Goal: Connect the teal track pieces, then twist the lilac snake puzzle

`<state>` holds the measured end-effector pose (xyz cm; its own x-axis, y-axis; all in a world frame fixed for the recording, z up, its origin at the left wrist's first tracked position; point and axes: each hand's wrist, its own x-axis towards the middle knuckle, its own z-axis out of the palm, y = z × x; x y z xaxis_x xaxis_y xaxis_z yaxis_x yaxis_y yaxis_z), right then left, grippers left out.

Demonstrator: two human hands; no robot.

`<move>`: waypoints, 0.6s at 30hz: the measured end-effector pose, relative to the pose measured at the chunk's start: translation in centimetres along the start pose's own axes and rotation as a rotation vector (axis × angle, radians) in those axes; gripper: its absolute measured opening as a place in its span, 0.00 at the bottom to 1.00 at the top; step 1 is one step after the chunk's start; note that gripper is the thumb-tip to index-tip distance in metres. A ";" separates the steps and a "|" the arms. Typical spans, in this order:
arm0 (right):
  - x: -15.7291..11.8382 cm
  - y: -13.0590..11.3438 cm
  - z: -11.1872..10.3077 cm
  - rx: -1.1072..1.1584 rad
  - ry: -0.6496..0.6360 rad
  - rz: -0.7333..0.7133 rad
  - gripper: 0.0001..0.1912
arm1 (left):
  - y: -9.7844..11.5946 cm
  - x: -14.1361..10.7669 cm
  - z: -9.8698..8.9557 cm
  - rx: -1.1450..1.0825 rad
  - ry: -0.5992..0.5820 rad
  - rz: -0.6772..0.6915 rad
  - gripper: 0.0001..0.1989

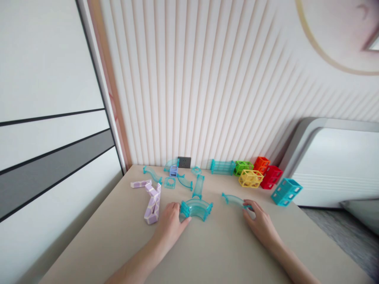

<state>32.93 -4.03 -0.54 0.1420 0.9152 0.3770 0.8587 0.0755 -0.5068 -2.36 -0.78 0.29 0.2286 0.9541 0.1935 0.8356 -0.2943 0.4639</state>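
My left hand [170, 223] is closed about the left end of a stack of curved, clear teal track pieces [199, 205], thumb in front and fingers behind. The stack lies on the table. My right hand [260, 223] pinches the right end of a single clear teal track piece [235, 199], which stretches leftward from the fingertips. Behind the stack lies a straight teal track piece [198, 186]. Left of my left hand is a lilac and white folding snake puzzle [152, 205].
More teal track pieces [185, 182] and a small periwinkle frame block [173, 170] lie toward the wall. A ribbed teal stack [222, 167] stands by green [243, 167], yellow [251, 178], orange [261, 164], red [271, 177] and blue [286, 192] frame blocks. The wall bounds the table [219, 252].
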 end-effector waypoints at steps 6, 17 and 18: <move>-4.1 1.8 -2.6 -0.093 -0.028 0.076 0.15 | 2.7 -0.4 0.6 0.097 -0.058 0.016 0.12; -7.6 2.1 -4.3 -0.360 0.080 0.331 0.15 | 8.7 2.1 3.7 0.036 -0.117 -0.023 0.16; -7.6 2.0 -4.3 -0.378 0.088 0.342 0.15 | 9.2 2.5 4.0 0.031 -0.111 -0.020 0.16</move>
<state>35.69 -12.50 -1.06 0.4725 0.8247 0.3108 0.8717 -0.3852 -0.3030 7.88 -0.91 1.54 0.2637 0.9607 0.0869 0.8555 -0.2745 0.4390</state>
